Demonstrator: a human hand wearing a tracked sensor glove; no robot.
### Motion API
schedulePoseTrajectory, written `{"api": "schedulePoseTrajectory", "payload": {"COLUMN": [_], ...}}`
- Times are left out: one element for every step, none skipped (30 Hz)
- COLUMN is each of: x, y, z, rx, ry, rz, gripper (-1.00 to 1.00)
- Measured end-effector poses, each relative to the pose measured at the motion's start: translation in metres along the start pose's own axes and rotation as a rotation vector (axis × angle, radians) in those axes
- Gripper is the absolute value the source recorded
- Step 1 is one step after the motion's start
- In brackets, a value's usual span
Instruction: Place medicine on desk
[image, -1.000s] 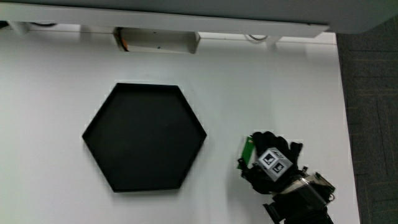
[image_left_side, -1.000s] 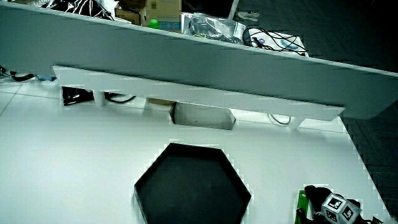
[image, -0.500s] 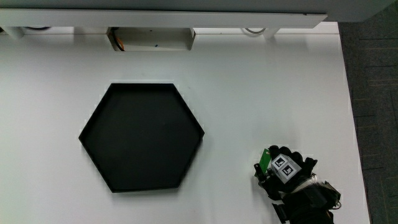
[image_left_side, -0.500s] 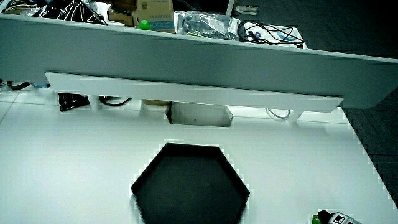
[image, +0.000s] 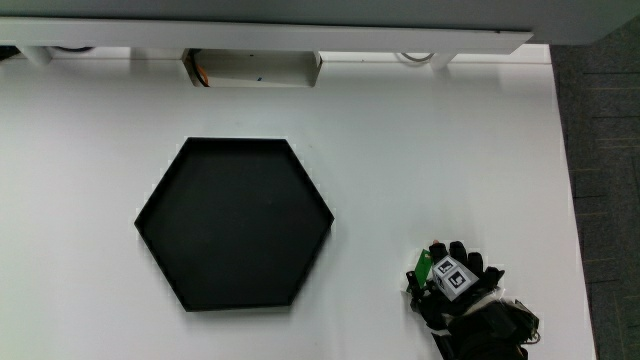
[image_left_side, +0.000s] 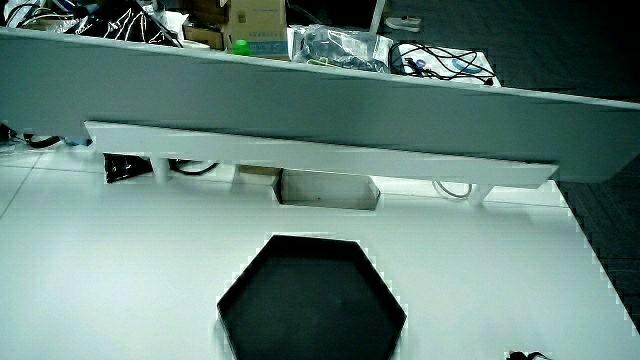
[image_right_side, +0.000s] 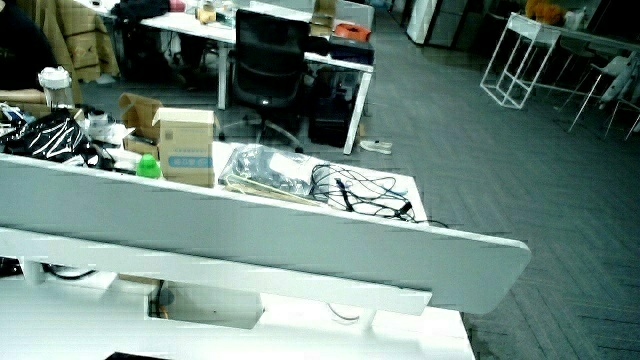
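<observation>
Main view: hands curled around green medicine, near the table's edge.

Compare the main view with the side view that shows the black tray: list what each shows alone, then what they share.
Main view only: the hand, near the table's edge and nearer to the person than the tray, gripping a green medicine box, with the patterned cube on its back.
Side view only: a cardboard box and cables on a desk farther from the person than the partition.
Both: the empty hexagonal black tray, the white table and the partition.
</observation>
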Motion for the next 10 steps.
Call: {"api": "schedulePoseTrajectory", "payload": {"x": [-0.001, -0.002, -0.002, -0.002, -0.002, -0.002, -0.002, -0.002, -0.001, 0.001], "y": [-0.004, -0.008, -0.008, -0.015, -0.018, -0.021, -0.025, -0.027, -0.030, -0.033], "z": [0.002, 0.004, 0.002, 0.005, 0.005, 0.007, 0.008, 0.008, 0.009, 0.009], "rx": [0.036, 0.057, 0.062, 0.105, 0.111, 0.125, 0.161, 0.173, 0.193, 0.227], "ry": [0.007, 0.013, 0.026, 0.025, 0.036, 0.047, 0.058, 0.070, 0.076, 0.086], "rz": [-0.007, -0.003, 0.007, -0.007, -0.009, -0.009, -0.014, -0.016, -0.031, -0.040], "gripper": [-1.00, -1.00, -1.00, -1.00, -1.00, -1.00, -1.00, -1.00, -1.00, -1.00]}}
